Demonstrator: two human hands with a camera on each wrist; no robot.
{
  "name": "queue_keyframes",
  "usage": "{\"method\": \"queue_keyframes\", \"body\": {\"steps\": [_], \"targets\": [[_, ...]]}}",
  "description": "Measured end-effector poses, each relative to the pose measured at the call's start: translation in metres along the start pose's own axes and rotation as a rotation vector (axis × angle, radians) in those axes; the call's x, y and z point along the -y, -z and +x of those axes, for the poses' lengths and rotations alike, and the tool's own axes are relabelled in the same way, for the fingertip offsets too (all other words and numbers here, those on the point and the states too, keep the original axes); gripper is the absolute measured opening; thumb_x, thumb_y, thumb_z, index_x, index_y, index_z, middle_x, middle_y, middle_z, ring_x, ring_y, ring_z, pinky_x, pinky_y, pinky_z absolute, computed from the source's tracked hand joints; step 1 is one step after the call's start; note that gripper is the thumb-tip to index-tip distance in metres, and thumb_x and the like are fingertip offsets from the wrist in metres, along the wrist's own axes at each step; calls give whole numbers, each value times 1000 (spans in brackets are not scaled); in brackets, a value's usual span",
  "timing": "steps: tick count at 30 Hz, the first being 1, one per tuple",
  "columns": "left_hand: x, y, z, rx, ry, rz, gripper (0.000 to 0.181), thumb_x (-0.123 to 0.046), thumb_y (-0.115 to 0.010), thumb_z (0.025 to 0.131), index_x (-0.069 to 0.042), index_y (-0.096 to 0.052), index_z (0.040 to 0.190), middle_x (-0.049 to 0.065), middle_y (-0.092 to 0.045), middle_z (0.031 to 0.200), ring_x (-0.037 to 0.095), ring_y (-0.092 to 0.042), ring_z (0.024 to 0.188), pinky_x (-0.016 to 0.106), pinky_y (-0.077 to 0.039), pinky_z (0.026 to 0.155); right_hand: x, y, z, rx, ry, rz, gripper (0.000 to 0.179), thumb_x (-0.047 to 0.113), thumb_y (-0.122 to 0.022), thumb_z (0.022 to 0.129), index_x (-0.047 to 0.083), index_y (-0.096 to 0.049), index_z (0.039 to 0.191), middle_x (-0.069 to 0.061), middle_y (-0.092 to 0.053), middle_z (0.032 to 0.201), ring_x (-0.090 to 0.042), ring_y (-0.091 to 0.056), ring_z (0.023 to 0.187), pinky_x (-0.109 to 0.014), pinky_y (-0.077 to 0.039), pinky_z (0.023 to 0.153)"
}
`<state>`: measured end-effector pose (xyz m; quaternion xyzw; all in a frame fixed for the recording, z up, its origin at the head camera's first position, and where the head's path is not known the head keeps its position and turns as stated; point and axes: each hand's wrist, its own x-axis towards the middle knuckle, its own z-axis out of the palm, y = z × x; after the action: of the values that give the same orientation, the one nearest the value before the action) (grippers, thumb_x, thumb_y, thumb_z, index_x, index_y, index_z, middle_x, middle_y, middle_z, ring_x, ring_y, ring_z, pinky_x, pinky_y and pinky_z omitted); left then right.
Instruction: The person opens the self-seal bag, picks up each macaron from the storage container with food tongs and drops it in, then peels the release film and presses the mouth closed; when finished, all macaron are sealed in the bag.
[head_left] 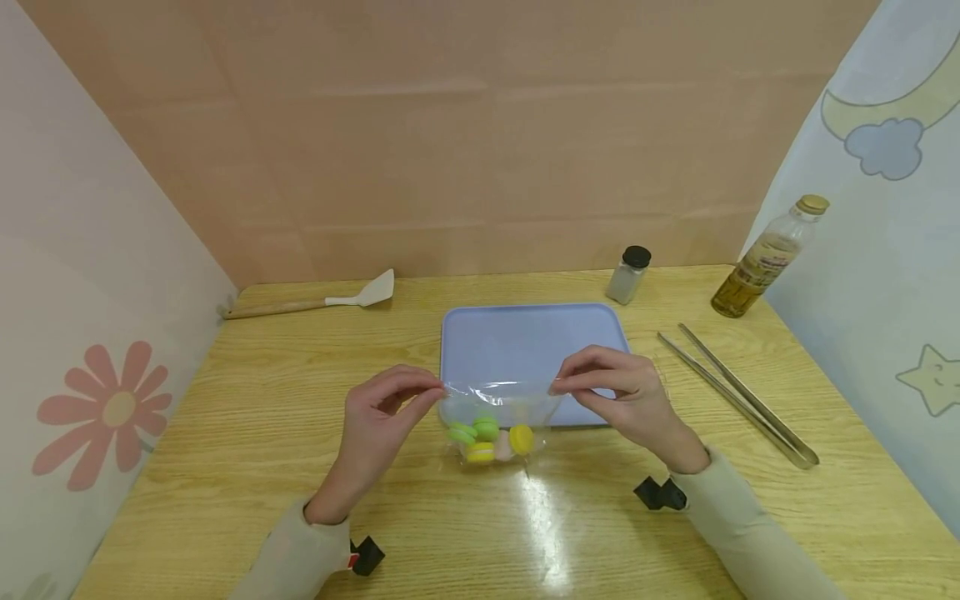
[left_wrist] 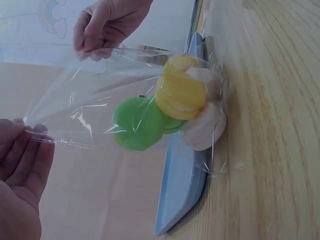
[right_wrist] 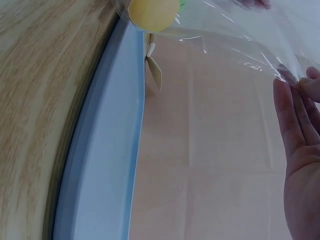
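A clear plastic bag (head_left: pixel 487 400) hangs upright between both hands, in front of a blue tray (head_left: pixel 525 333). Several macarons lie in its bottom: green ones (left_wrist: pixel 138 123), yellow ones (left_wrist: pixel 181 94) and pale ones (left_wrist: pixel 204 127). My left hand (head_left: pixel 386 412) pinches the bag's upper left corner between thumb and fingers. The upper right corner is pinched by my right hand (head_left: pixel 618 396), which stands over the tray's right front part. In the right wrist view, the right hand (right_wrist: pixel 302 125) holds the film at its edge, with one yellow macaron (right_wrist: pixel 152 14) in sight.
A white spatula (head_left: pixel 375 290) with a wooden handle lies at the back left. A black-capped jar (head_left: pixel 628 275) stands behind the tray. Metal tongs (head_left: pixel 738 396) lie to the right, and a bottle of amber liquid (head_left: pixel 765 262) stands in the right back corner.
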<state>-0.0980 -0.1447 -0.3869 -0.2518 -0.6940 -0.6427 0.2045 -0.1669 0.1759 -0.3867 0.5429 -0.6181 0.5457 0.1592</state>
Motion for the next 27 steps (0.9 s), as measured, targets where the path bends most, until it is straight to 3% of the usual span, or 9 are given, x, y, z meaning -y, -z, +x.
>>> {"method": "queue_keyframes", "body": {"steps": [9,19,27], "targets": [[-2,1,1,-7,22,48,21,14,-73,86,-1,-76,100,12,-72,96,21,-68,91,31,-57,86,0,-2,1,-22,22,-10,12,-1,-67,96,-6,-76,102,-21,-68,101,-22,-65,94,-22,-52,72],[-3,0,2,-43,-46,112,19,16,-74,83,3,-77,97,13,-73,93,23,-70,87,28,-57,83,0,-4,2,-16,62,-212,18,9,-66,100,-3,-78,100,-18,-69,100,-22,-66,90,-19,-51,70],[-3,-2,2,-70,-60,161,17,15,-77,81,4,-77,94,10,-74,92,18,-71,85,22,-57,75,1,-3,4,-7,93,-257,18,8,-64,101,-4,-77,101,-18,-70,100,-23,-66,89,-20,-52,74]]}}
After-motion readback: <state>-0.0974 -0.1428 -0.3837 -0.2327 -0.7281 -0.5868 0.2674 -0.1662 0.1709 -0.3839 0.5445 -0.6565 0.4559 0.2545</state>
